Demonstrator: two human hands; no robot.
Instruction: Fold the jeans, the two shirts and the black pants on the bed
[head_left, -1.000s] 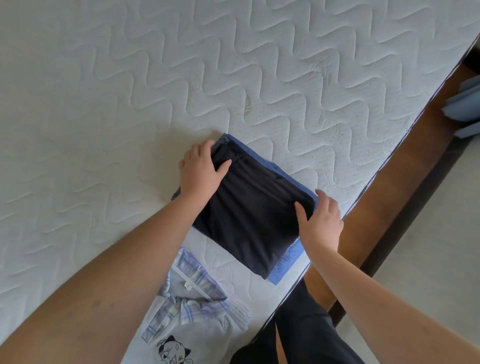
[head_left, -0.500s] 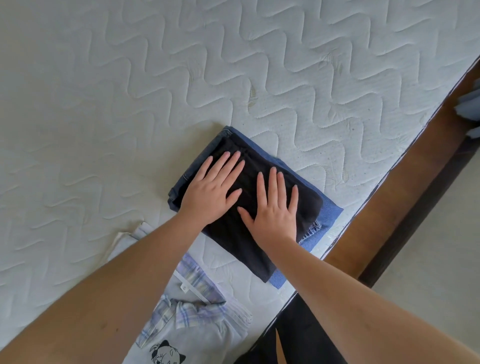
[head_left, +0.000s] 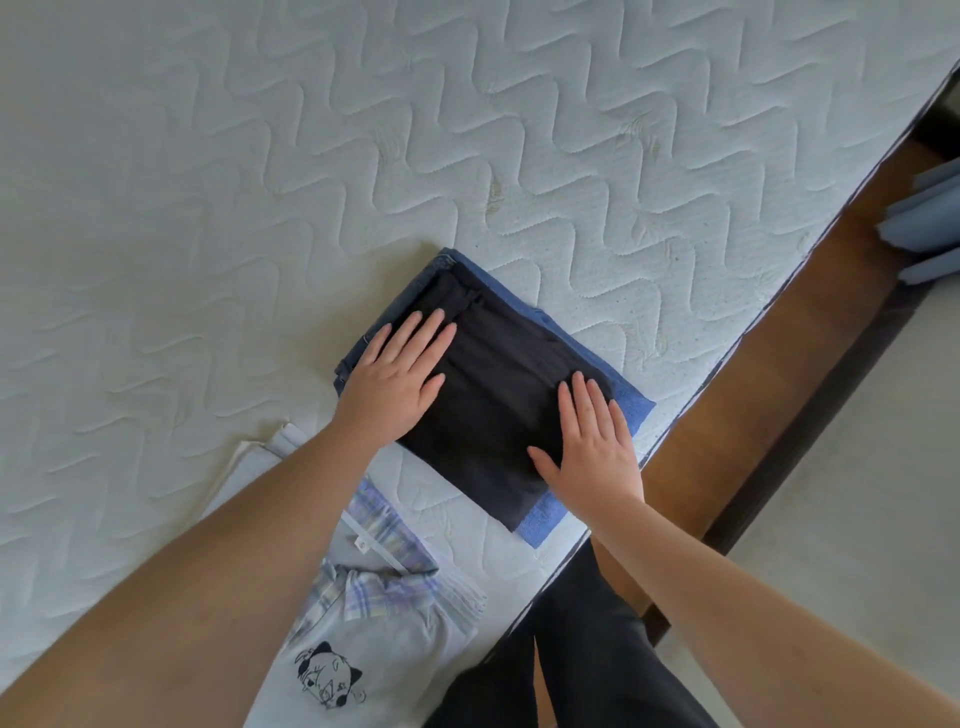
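The folded black pants (head_left: 498, 395) lie on top of the folded blue jeans (head_left: 631, 402) near the bed's right edge. My left hand (head_left: 397, 376) presses flat on the pants' left side, fingers straight. On the pants' near right corner my right hand (head_left: 592, 441) lies flat with straight fingers. A folded grey shirt with a plaid collar and a cat print (head_left: 374, 613) lies closer to me, partly hidden by my left forearm. A white garment's edge (head_left: 265, 449) peeks out beside that arm.
The white quilted mattress (head_left: 311, 182) stretches wide to the left and far side. Its right edge (head_left: 727, 358) drops to a brown wooden frame (head_left: 779, 374) and pale floor. Blue cloth (head_left: 924, 223) lies at the far right. My dark-trousered legs (head_left: 587, 654) stand against the bed.
A second ago both hands gripped the pants' ends; they then lay flat together in the middle. Now the hands have slid apart, the right one toward the near right corner.
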